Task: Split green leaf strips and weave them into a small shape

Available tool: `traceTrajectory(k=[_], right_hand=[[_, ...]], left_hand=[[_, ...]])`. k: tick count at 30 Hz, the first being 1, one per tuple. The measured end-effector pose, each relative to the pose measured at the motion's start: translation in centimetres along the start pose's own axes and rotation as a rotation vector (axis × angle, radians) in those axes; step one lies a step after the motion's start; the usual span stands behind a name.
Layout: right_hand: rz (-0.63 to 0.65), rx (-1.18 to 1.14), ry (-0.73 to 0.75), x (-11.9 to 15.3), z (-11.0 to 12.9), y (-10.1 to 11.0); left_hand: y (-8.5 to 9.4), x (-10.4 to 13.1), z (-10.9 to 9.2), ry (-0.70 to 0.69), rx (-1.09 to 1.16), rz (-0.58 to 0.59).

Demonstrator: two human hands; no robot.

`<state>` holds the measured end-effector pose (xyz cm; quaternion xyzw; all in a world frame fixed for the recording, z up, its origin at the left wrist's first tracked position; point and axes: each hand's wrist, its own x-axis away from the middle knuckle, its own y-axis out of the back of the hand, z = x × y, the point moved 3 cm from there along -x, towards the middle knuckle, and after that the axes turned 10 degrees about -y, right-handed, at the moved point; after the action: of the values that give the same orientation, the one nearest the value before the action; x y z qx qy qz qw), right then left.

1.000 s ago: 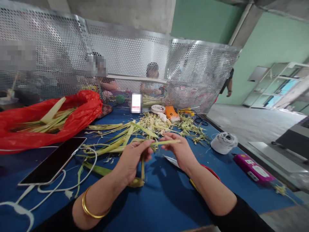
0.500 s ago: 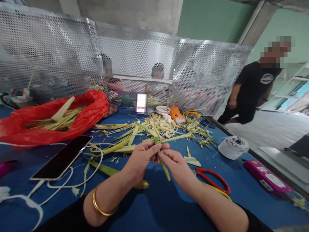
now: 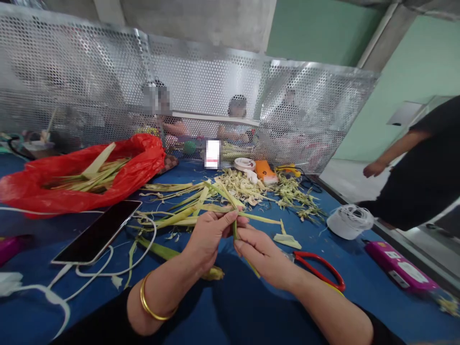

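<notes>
My left hand (image 3: 212, 235), with a gold bangle on its wrist, pinches a bundle of green leaf strips (image 3: 235, 229) near the middle of the view. My right hand (image 3: 260, 254) is closed round the lower part of the same strips, just below and right of the left fingers. Strip ends fan out above the hands, and one end sticks out under my right hand. Long pale green leaves (image 3: 179, 218) lie behind my left hand. Red-handled scissors (image 3: 319, 268) rest right of my right hand, their blades partly hidden.
A red plastic bag (image 3: 143, 158) of leaves and a tablet (image 3: 97, 235) with white cables lie left. Shredded scraps (image 3: 240, 187), a white string roll (image 3: 349, 221) and a purple packet (image 3: 398, 266) lie beyond and right. A person (image 3: 427, 163) stands at right, others behind the perforated screen.
My right hand has closed further over the strips, covering more of their lower end. The person in black has come nearer on the right. The view has shifted slightly.
</notes>
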<state>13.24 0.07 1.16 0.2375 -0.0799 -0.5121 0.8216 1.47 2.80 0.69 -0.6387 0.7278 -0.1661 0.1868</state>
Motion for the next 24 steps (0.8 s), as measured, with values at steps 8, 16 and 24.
traceTrajectory(k=[8,16,24], right_hand=[[0.019,0.133,0.134,0.3,0.5,-0.1],[-0.138,0.607,0.281,0.5,0.6,-0.5],[-0.677,0.791,0.240,0.8,0.7,2.6]], left_hand=[[0.0,0.4,-0.2,0.088,0.061,-0.057],[0.5,0.0,-0.1,0.146,0.095,-0.091],[0.4,-0.2,-0.7,0.037,-0.063,0.017]])
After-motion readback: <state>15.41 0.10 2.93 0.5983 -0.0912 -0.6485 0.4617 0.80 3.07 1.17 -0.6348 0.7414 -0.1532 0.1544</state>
